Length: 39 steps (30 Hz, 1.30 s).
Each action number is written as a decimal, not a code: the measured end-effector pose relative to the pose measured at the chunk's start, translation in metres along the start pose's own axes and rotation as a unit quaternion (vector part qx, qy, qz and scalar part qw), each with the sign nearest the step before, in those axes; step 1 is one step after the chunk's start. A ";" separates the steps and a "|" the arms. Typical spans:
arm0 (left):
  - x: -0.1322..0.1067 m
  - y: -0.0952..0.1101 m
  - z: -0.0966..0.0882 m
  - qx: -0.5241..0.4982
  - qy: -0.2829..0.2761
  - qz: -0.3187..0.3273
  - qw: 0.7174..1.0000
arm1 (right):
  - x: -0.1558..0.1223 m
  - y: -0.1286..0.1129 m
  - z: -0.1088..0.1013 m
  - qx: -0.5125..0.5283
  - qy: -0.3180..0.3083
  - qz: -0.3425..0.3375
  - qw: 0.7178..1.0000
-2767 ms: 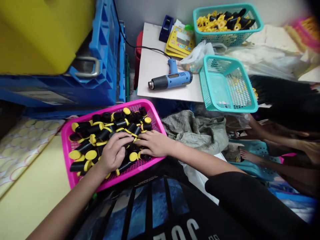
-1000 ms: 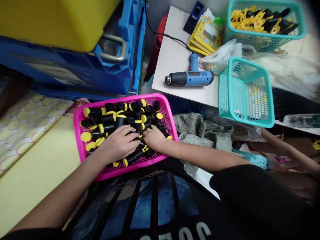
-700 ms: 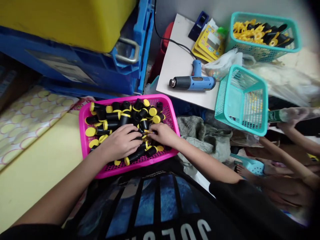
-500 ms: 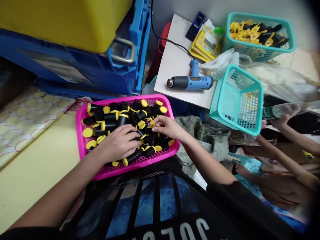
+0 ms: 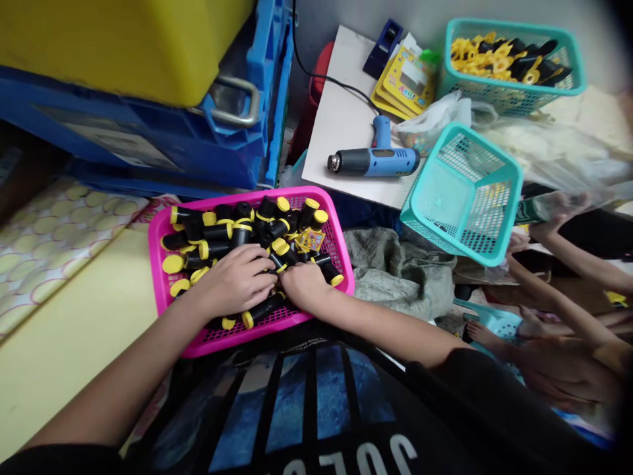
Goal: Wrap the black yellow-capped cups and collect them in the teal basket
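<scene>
A pink basket (image 5: 332, 204) on my lap holds many short black plastic tubes with yellow caps (image 5: 215, 249). My left hand (image 5: 240, 280) rests on the pile, fingers bent and slightly apart; I cannot make out anything gripped beneath them. Beside it, my right hand (image 5: 305, 285) reaches down among the tubes near the basket's front side. Its back faces up and the fingers are hidden, so I cannot see what they hold. A small yellow printed piece (image 5: 311, 240) lies on top of the tubes, just beyond my right hand.
On the white table (image 5: 341, 72) lie a blue heat gun (image 5: 380, 161), yellow cards (image 5: 403, 82) and a tape dispenser (image 5: 383, 47). One turquoise basket (image 5: 509, 102) holds yellow and black parts; another turquoise basket (image 5: 467, 198) stands nearer. Blue crates (image 5: 198, 145) stand left. Another person's arms (image 5: 568, 254) are at right.
My right hand has let go of the small yellow printed piece, leaving it on the pile, and moved nearer to me and left, down among the tubes. My left hand has stayed in place.
</scene>
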<state>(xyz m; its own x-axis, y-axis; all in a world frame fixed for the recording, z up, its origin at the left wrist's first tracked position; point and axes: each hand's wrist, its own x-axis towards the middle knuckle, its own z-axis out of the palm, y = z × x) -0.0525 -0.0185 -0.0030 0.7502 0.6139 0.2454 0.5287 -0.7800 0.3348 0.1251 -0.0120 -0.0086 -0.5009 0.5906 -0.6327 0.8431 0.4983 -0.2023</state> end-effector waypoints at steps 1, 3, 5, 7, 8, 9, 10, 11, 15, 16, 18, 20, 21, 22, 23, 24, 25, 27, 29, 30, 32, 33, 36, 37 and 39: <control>0.001 0.000 0.000 -0.004 0.000 0.000 1.000 | 0.007 -0.006 0.005 -0.003 0.005 0.026 1.000; 0.000 0.000 0.001 0.000 -0.003 0.005 1.000 | 0.018 -0.015 0.012 -0.010 0.017 0.058 0.998; -0.002 0.000 0.001 0.007 -0.003 0.011 1.000 | 0.025 -0.020 0.017 -0.020 0.034 0.072 0.997; -0.005 -0.001 0.002 0.000 0.004 0.012 1.000 | 0.029 -0.021 0.020 -0.029 0.061 0.066 0.996; -0.006 -0.001 0.002 -0.007 0.009 0.013 1.000 | 0.029 -0.020 0.022 -0.033 0.075 0.058 0.995; -0.007 -0.001 0.002 -0.013 0.014 0.013 1.000 | 0.028 -0.019 0.023 -0.038 0.088 0.050 0.994; -0.008 -0.001 0.002 -0.015 0.017 0.015 1.000 | 0.028 -0.017 0.024 -0.038 0.098 0.045 0.993; -0.009 -0.001 0.001 -0.013 0.020 0.018 1.000 | 0.027 -0.016 0.025 -0.033 0.106 0.047 0.993; -0.010 -0.002 0.001 0.012 0.022 0.037 0.999 | 0.025 -0.018 0.026 -0.005 0.124 0.102 0.987; -0.010 -0.002 0.001 0.016 0.022 0.041 0.999 | 0.026 -0.020 0.026 -0.001 0.125 0.117 0.985; -0.012 -0.003 0.001 0.016 0.024 0.045 0.999 | 0.028 -0.027 0.025 0.001 0.121 0.138 0.983; -0.013 -0.003 0.002 0.010 0.031 0.045 0.998 | 0.032 -0.035 0.024 0.005 0.113 0.154 0.982; -0.014 -0.003 0.003 0.008 0.035 0.046 0.998 | 0.033 -0.038 0.024 0.008 0.108 0.160 0.981; -0.015 -0.003 0.003 0.007 0.040 0.046 0.998 | 0.034 -0.041 0.024 0.012 0.102 0.165 0.981; -0.016 -0.003 0.003 0.008 0.044 0.046 0.998 | 0.035 -0.043 0.024 0.016 0.097 0.169 0.981; -0.017 -0.003 0.003 0.008 0.048 0.047 0.998 | 0.036 -0.045 0.025 0.021 0.092 0.174 0.980; -0.018 -0.003 0.002 0.009 0.050 0.048 0.998 | 0.036 -0.046 0.025 0.026 0.089 0.179 0.979; -0.019 -0.004 0.002 0.009 0.051 0.050 0.997 | 0.036 -0.047 0.027 0.034 0.088 0.188 0.978; -0.020 -0.004 0.001 0.011 0.048 0.053 0.997 | 0.035 -0.048 0.028 0.038 0.092 0.194 0.976; -0.021 -0.004 0.001 0.013 0.046 0.055 0.997 | 0.035 -0.047 0.028 0.040 0.094 0.195 0.975; -0.021 -0.005 0.000 0.019 0.047 0.058 0.997 | 0.035 -0.046 0.026 0.043 0.097 0.192 0.976; -0.021 -0.005 0.000 0.022 0.049 0.058 0.997 | 0.035 -0.044 0.024 0.046 0.097 0.189 0.976; -0.022 -0.005 -0.003 0.023 0.063 0.048 0.997 | 0.029 -0.032 0.011 0.056 0.099 0.195 0.974; -0.023 -0.004 -0.004 0.021 0.067 0.046 0.996 | 0.025 -0.026 0.004 0.058 0.103 0.200 0.973; -0.024 -0.004 -0.006 0.012 0.070 0.043 0.997 | 0.013 -0.010 -0.011 0.080 0.116 0.202 0.969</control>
<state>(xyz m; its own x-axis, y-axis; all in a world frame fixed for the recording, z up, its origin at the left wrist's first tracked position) -0.0751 -0.0289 -0.0047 0.7317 0.5535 0.3978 0.4750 -0.8326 0.2848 0.1079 -0.0027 -0.0066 -0.1379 0.8535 -0.5025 0.9899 0.1025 -0.0975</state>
